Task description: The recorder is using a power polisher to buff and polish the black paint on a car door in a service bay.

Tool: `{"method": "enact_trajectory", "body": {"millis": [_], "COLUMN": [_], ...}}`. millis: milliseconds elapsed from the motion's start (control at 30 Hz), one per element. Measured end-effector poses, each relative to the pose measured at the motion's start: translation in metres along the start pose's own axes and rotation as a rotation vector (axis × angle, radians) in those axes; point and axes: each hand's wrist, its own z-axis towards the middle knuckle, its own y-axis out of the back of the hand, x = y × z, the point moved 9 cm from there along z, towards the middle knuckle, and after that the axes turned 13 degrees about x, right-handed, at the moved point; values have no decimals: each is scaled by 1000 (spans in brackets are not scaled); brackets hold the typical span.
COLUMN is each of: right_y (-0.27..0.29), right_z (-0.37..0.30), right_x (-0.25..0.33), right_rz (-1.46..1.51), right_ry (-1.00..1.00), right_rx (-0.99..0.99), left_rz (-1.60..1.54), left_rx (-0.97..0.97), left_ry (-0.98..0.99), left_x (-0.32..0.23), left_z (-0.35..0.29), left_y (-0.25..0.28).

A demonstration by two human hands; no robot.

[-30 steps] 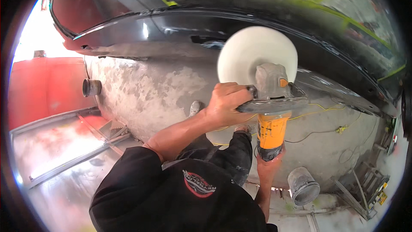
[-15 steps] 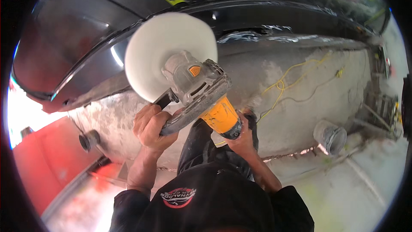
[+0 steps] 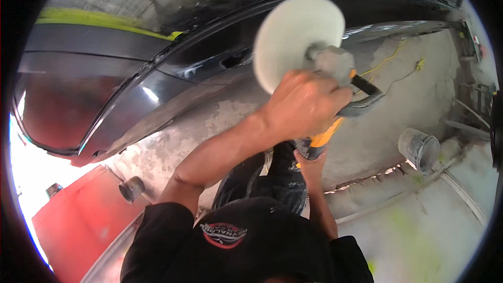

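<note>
With both hands I hold a yellow and grey power polisher (image 3: 326, 134) with a large round white pad (image 3: 296, 39). My left hand (image 3: 309, 99) is closed around its D-shaped front handle, the left forearm reaching across to the right. Lower down, my right hand (image 3: 313, 163) wraps round the dark rear end of the body, its fingers partly hidden. The pad stands tilted at the side of a glossy black car (image 3: 209, 65). Whether it touches the paint I cannot tell.
Yellow and dark cords (image 3: 390, 60) trail over the grey concrete floor (image 3: 361, 141). A dirty bucket (image 3: 419, 149) stands at the right, a smaller dark container (image 3: 131, 188) at the left beside a red panel (image 3: 78, 222). Yellow-green tape (image 3: 99, 20) runs along the car.
The polisher has swung right and away from me, with its handle turned to the right. My left arm has followed across my front. The view has shifted too.
</note>
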Motion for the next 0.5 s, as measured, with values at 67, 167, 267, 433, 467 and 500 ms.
{"method": "enact_trajectory", "body": {"millis": [67, 167, 267, 433, 467, 500], "right_y": [5, -23, -56, -148, -171, -197], "right_z": [-7, -13, -38, -77, -86, -93], "right_x": [-9, 11, 27, 26, 26, 27], "right_rz": [-21, 16, -10, 86, 75, 121], "right_ry": [-12, -20, -5, 46, 76, 21], "right_rx": [-19, 5, 32, 105, 137, 169], "left_rz": [-120, -34, 13, 14, -6, 26], "left_rx": [40, 33, -8, -10, 8, 16], "left_ry": [-66, -38, -47, -29, -66, -53], "left_x": [3, 13, 10, 21, 21, 25], "left_z": [7, -17, -63, -173, -193, -215], "left_y": [-3, 4, 35, 93, 102, 113]}}
